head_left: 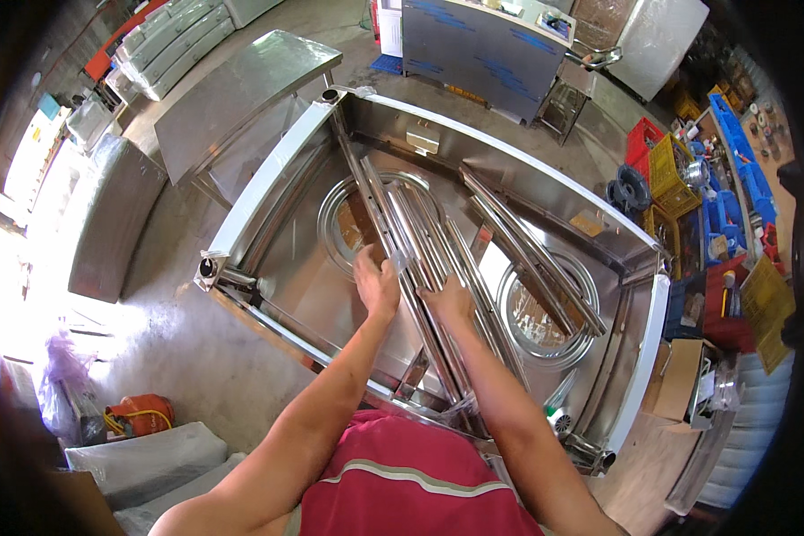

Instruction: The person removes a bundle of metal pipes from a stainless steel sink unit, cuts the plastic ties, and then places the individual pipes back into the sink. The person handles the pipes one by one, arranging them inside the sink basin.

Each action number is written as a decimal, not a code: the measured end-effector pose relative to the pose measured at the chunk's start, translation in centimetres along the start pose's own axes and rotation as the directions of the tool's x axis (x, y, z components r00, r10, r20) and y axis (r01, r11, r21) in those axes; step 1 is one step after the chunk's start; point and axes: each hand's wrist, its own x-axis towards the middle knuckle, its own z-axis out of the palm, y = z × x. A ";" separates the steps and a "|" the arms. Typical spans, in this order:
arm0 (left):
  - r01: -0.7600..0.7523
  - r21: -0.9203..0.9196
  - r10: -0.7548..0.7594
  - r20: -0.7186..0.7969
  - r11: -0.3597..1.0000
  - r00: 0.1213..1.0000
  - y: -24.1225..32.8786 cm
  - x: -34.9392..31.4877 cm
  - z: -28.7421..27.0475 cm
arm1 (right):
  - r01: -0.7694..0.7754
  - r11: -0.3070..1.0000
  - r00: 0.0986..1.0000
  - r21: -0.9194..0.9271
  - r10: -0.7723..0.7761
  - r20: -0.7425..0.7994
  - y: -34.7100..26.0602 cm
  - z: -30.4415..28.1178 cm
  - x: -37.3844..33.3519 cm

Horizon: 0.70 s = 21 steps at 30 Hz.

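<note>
A bundle of shiny metal tubes [438, 234] lies lengthwise inside an upturned stainless steel table frame [509, 170]. On the bundle's left side, my left hand [379, 284] has its fingers curled against a scrap of clear plastic film [402, 260] that is around the tubes. Slightly nearer and to the right, my right hand [450, 304] is closed over a tube of the same bundle, its fingertips partly hidden. Two more long metal bars [534, 252] rest to the right, across a ringed round opening [509, 313]. Another ringed opening [327, 223] shows beside the bundle.
A steel table [241, 89] stands at the far left, near wrapped grey panels [116, 219]. Yellow crates [674, 179] and blue bins [732, 210] line the right side. An open cardboard box [674, 380] sits at right. An orange tool bag [140, 414] lies on the floor at left.
</note>
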 end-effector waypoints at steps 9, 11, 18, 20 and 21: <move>0.005 0.177 -0.035 0.163 0.984 0.986 1.6 1.6 3.8 | 0.038 0.999 0.999 0.000 -0.038 0.003 0.3 -0.6 -1.7; 0.019 0.187 -0.047 0.150 0.982 0.988 0.1 1.3 4.0 | 0.059 0.998 0.997 0.002 -0.059 0.039 1.0 -0.5 -1.9; 0.065 0.205 -0.093 0.128 0.977 0.987 -2.5 1.0 4.7 | 0.197 0.977 0.980 0.086 -0.200 0.027 4.6 1.0 -1.0; 0.060 0.255 -0.104 0.164 0.965 0.981 -2.1 1.2 4.9 | 0.242 0.954 0.965 0.176 -0.255 0.060 5.8 0.6 0.2; 0.030 0.258 -0.072 0.156 0.966 0.985 -1.8 1.2 5.0 | 0.166 0.954 0.967 0.248 -0.207 0.149 6.3 0.4 0.7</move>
